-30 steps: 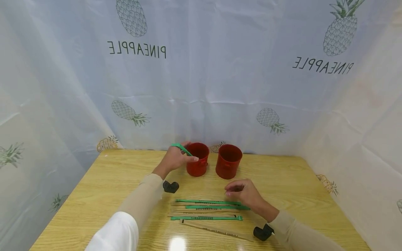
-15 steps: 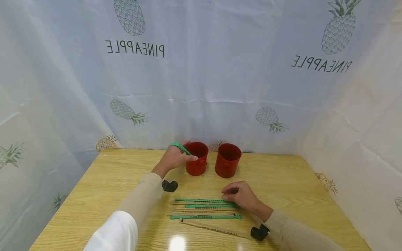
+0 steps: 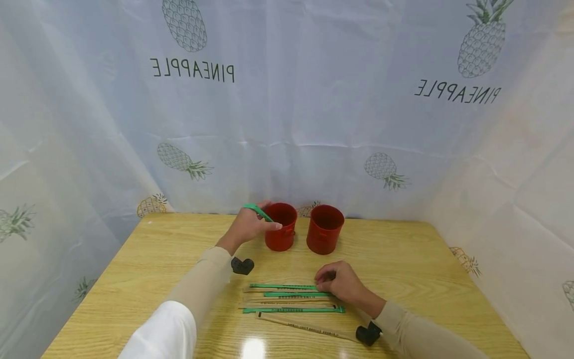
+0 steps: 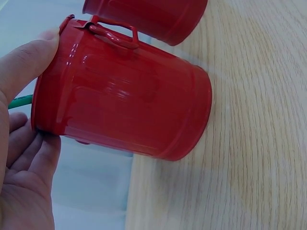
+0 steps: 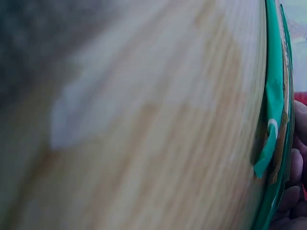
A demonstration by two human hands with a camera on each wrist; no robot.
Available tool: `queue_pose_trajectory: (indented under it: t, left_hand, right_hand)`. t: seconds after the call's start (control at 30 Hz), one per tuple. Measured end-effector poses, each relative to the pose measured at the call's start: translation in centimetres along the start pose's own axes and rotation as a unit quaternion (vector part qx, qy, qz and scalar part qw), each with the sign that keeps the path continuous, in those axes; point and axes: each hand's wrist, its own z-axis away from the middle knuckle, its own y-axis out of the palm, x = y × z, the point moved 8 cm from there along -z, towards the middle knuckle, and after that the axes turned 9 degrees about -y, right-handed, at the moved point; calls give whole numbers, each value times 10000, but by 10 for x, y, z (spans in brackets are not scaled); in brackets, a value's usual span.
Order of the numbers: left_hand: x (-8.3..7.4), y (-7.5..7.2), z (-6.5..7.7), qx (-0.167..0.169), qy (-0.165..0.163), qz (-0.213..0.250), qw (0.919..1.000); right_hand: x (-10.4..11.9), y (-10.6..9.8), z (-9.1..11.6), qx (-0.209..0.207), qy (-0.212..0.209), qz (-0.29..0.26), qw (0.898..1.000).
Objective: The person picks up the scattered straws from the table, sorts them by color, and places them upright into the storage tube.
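Observation:
My left hand (image 3: 248,227) grips the rim of the left red bucket (image 3: 280,239), its thumb on the near side in the left wrist view. A long thin green wrapped stick (image 3: 257,211) leans out of that bucket, across the hand; its lower part is hidden inside. Fingers bent, my right hand (image 3: 347,285) rests over the right ends of several green wrapped sticks (image 3: 282,285) and tan wrapped sticks (image 3: 287,300) lying side by side. Behind the green wrappers (image 5: 274,91), the right wrist view shows only part of the fingers, so any pinch is hidden.
A second red bucket (image 3: 324,242) stands to the right of the first. One tan printed stick (image 3: 309,328) lies slanted nearest me on the wooden table (image 3: 179,249). A white pineapple-print curtain (image 3: 287,99) hangs around the back and sides.
My right hand has lowered and shifted slightly left onto the right ends of the sticks. The left hand has stayed at the bucket, and the green stick in it looks the same.

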Motion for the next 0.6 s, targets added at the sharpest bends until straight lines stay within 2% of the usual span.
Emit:
queue_pose_trajectory:
  t: [0.4,0.6]
  left_hand:
    - [-1,0,1,-4,-21,5,10000]
    - [-2,0,1,55,-11,-11,10000]
  right_hand:
    - [1,4,-1,313,14,138,9994]
    - [5,8,-3,865,-190,550,9946]
